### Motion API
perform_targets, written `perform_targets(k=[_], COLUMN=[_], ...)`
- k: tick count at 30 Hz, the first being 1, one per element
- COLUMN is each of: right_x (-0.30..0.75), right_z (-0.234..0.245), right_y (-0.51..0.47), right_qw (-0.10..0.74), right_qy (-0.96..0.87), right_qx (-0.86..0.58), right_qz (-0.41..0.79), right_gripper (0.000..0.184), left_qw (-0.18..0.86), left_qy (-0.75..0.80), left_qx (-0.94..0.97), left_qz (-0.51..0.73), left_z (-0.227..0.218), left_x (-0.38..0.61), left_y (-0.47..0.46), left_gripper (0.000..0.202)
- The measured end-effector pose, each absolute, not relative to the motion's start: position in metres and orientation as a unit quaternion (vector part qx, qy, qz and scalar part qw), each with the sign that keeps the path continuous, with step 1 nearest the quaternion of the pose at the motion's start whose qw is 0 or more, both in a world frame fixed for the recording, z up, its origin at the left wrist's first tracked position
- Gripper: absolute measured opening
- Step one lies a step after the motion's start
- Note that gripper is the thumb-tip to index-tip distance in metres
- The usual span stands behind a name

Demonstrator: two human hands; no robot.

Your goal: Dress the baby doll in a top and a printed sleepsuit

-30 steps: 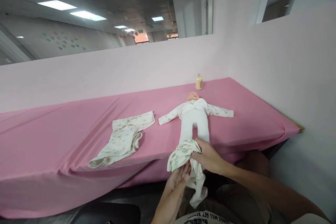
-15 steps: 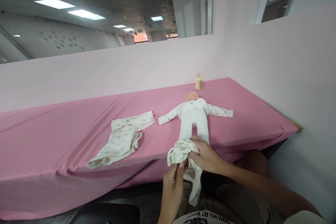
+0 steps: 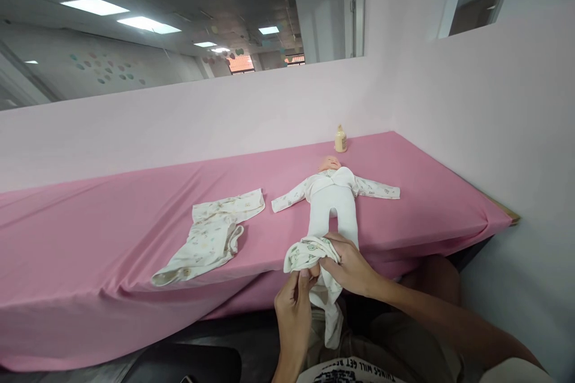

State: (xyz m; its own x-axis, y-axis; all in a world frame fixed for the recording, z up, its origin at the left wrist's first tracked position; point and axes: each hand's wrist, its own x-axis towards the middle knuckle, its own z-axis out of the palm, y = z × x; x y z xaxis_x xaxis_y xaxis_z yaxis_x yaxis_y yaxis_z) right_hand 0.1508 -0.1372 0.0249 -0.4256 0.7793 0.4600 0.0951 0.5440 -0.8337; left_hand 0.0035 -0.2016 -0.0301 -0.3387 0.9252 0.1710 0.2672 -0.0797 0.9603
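Note:
A baby doll lies on its back, arms spread, in a printed long-sleeved top and plain white leggings. At its lower legs, my right hand is closed on bunched baby pants, white with a green print. The fingers of my left hand pinch the lower edge of the same bunched cloth. One leg of the pants hangs over the table's front edge toward my lap. A skin-coloured bit shows at the cloth's opening; I cannot tell whether it is a finger or the doll's foot. The doll's feet are hidden.
A printed white baby top lies spread to the left on the pink tablecloth. Behind the doll's head stands a cream bottle. White walls border the table at the back and right. A black seat is below, at left.
My left hand has shifted slightly up and left, still pinching the edge of the pants. The hanging leg has swung slightly left. The skin-coloured bit at the opening shows more clearly.

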Motion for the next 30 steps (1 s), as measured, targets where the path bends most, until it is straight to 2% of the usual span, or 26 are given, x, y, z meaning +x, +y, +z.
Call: perform_targets(k=[4,8,10,13,17,19,23,27,30], right_x=[0.147,0.142,0.142,0.146,0.155,0.158,0.159,0.158,0.155], right_z=[0.017,0.005,0.0,-0.005,-0.005,-0.001,0.008,0.015,0.019], right_y=[-0.135,-0.131,-0.128,-0.121,-0.11,-0.104,-0.09,-0.069,-0.055], right_qw=[0.456,0.451,0.443,0.4,0.295,0.247,0.181,0.181,0.193], right_qy=[-0.732,-0.715,-0.721,-0.749,-0.824,-0.856,-0.879,-0.864,-0.849], right_qx=[-0.321,-0.355,-0.364,-0.4,-0.429,-0.429,-0.438,-0.47,-0.492], right_qz=[0.39,0.4,0.389,0.344,0.224,0.151,0.055,-0.013,-0.016], right_gripper=[0.013,0.02,0.016,0.006,0.006,0.006,0.008,0.015,0.016], left_qw=[0.314,0.34,0.357,0.394,0.421,0.396,0.315,0.251,0.249], left_qy=[0.616,0.6,0.587,0.573,0.577,0.584,0.613,0.603,0.59], left_qx=[0.467,0.447,0.432,0.41,0.406,0.421,0.46,0.507,0.535], left_qz=[0.551,0.57,0.585,0.59,0.57,0.57,0.559,0.563,0.551], left_z=[-0.025,-0.026,-0.03,-0.037,-0.043,-0.045,-0.048,-0.054,-0.061], left_x=[0.007,0.01,0.011,0.014,0.022,0.027,0.031,0.028,0.024], left_y=[-0.196,-0.19,-0.188,-0.187,-0.188,-0.187,-0.184,-0.18,-0.176], left_gripper=[0.046,0.046,0.046,0.046,0.059,0.064,0.057,0.054,0.058])
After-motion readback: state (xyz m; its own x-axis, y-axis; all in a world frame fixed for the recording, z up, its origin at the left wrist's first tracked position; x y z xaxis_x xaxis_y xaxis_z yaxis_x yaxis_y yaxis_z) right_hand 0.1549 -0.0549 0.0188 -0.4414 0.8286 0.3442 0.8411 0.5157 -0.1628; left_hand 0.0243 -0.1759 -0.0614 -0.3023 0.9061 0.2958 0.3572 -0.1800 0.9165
